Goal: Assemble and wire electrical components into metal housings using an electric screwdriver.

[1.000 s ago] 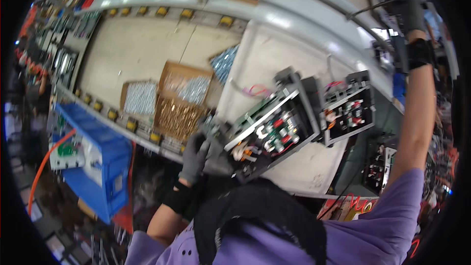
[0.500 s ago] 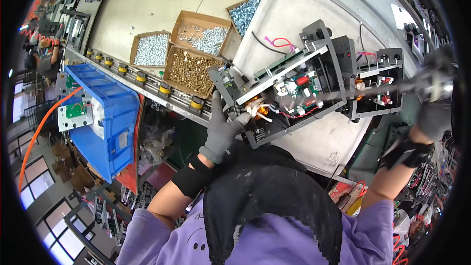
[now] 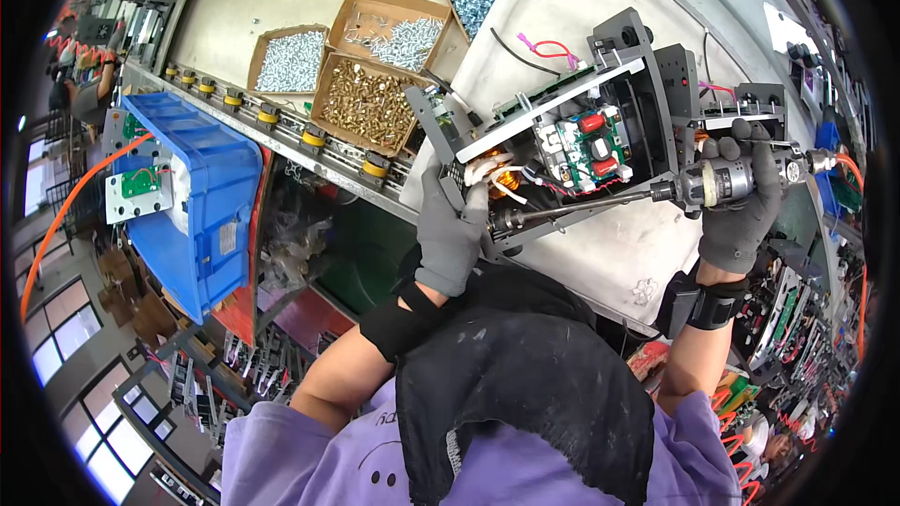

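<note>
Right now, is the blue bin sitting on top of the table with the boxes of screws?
No, the blue bin hangs below the table's roller edge, beside the screw boxes.

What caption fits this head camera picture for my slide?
Gloved left hand steadies a grey electronics unit while the right hand drives an electric screwdriver into it.

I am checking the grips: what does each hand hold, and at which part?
The right hand holds the electric screwdriver around its body. The left hand holds the open electronic unit at its lower left end.
</note>
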A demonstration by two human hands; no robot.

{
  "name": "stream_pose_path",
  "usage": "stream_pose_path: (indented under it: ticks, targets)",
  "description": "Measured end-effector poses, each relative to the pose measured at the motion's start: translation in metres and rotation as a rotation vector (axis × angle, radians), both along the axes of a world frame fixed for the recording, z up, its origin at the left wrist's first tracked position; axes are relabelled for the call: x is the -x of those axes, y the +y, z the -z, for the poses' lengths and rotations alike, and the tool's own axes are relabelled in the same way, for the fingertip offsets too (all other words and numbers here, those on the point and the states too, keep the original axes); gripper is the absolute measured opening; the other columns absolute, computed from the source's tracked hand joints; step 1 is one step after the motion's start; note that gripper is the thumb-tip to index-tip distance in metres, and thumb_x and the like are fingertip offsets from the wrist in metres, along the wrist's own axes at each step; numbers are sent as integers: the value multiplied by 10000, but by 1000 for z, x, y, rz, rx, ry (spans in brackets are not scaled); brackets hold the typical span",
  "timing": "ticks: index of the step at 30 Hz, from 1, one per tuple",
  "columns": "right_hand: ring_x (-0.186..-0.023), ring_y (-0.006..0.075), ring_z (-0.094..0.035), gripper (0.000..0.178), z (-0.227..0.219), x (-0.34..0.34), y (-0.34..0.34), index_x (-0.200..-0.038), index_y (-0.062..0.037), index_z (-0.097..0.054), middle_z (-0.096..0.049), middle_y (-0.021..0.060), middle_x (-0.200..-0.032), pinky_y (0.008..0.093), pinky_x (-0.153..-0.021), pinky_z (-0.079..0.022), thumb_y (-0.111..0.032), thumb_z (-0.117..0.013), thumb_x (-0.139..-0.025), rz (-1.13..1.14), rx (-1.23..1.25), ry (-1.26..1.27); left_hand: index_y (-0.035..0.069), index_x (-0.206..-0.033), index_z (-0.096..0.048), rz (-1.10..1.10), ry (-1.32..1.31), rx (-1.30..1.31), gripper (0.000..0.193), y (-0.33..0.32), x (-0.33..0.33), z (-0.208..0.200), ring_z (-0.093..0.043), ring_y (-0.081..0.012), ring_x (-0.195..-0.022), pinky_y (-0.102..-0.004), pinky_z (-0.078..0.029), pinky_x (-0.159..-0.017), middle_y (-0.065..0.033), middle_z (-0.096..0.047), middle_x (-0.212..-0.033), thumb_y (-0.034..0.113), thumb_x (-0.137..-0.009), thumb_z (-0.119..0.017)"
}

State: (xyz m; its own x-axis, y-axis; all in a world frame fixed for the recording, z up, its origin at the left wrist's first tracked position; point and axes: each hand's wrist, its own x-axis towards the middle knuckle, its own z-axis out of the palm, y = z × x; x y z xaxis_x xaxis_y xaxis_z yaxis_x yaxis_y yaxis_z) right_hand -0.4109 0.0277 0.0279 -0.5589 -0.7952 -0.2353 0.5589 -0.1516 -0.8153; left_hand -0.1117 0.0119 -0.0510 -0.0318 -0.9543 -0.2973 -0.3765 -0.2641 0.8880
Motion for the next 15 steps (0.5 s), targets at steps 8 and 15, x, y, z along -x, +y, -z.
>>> stream_pose_path:
  ticks: [8,15]
  targets:
    - [-797,196,-655,331,4,-7,4,-1059,13,-592,-638,54,-797,295,-700,-545,-278,-592,-903,134,-312,114,-13,-1369,-295,-175,104,97,521,9,19,17,-556,-225,-1052,-312,-434,-913,-180,-540,-1164,125,-919,-517]
    - [-792,184,-638,336,4,-15,8,-1025,0,-610,-635,45,-791,292,-713,-516,-304,-594,-885,200,-326,146,-4,-1378,-293,-266,226,37,507,13,24,23,-523,-221,-1094,-316,-422,-930,-167,-508,-1213,136,-933,-492]
